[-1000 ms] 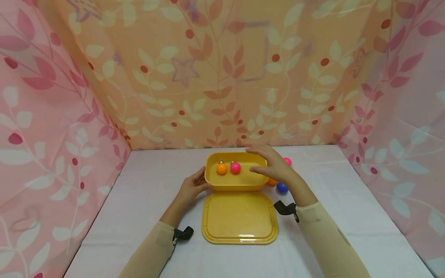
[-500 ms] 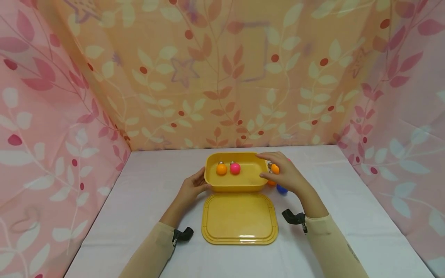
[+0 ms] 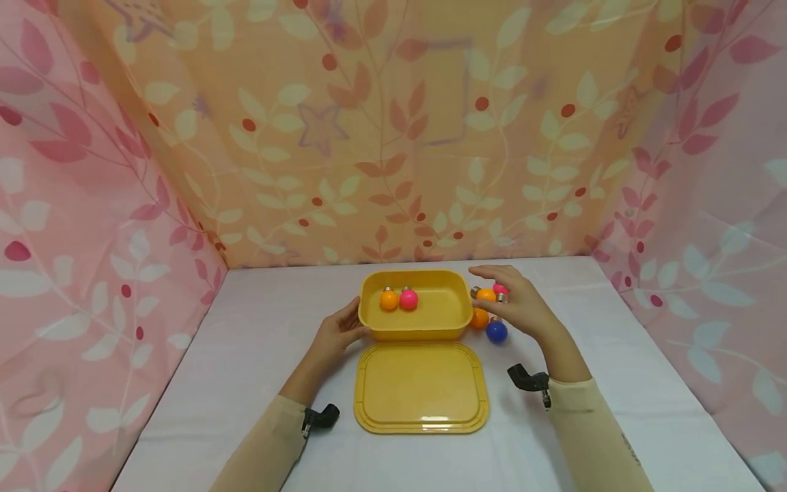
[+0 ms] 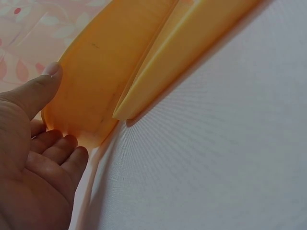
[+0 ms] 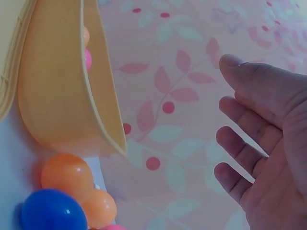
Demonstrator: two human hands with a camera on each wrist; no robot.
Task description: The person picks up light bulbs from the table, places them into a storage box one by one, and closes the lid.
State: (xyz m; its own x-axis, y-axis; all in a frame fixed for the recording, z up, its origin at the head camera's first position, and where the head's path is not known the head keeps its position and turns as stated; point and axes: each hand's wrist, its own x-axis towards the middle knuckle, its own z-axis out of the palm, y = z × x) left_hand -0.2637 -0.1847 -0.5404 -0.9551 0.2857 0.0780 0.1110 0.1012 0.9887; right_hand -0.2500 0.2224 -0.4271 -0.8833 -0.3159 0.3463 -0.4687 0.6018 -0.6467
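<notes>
My left hand [image 3: 335, 336] holds the left end of a yellow plastic box [image 3: 439, 334], thumb and fingertips against its wall in the left wrist view. Inside the box lie an orange bulb [image 3: 389, 301] and a pink bulb [image 3: 408, 300], both with silvery caps. Just right of the box, my right hand [image 3: 516, 301] hovers with spread fingers and nothing between them. Under and beside it are orange bulbs [image 3: 480, 318], a blue bulb [image 3: 496, 332] and a partly hidden pink bulb [image 3: 500, 288]. The right wrist view shows the bare palm [image 5: 283, 158].
A yellow lid [image 3: 421, 389] lies flat in front of the box on a white-covered table [image 3: 246, 383]. Patterned cloth walls [image 3: 381, 137] stand at the back and on both sides.
My right hand has drawn back from over the box to the right, above the loose bulbs, uncovering more of them. The left hand stays at the box's left end.
</notes>
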